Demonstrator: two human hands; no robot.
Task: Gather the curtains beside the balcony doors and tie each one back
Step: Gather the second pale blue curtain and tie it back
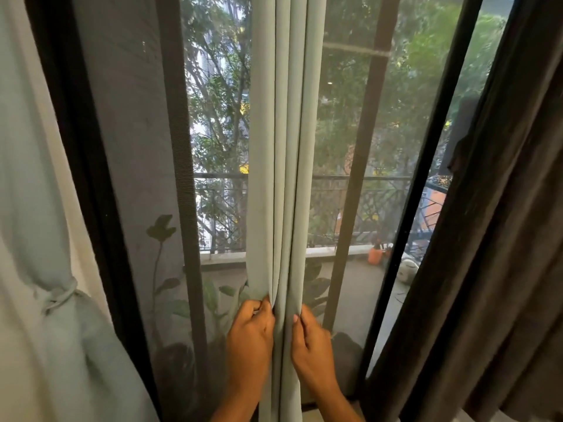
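A pale green curtain [281, 147] hangs gathered into narrow folds in the middle, in front of the balcony doors [374, 184]. My left hand [251, 333] grips its left folds and my right hand [310, 342] pinches its right edge, both at about the same height. At the far left a second pale green curtain [33, 208] hangs bunched, with a fabric tie-back [61, 295] knotted round it. A dark grey curtain [499, 239] hangs loose along the right side.
Dark door frames [91, 193] stand either side of the mesh screen. Beyond the glass lie a balcony railing [374, 178], leafy plants [164, 239], an orange spray bottle [375, 254] and trees.
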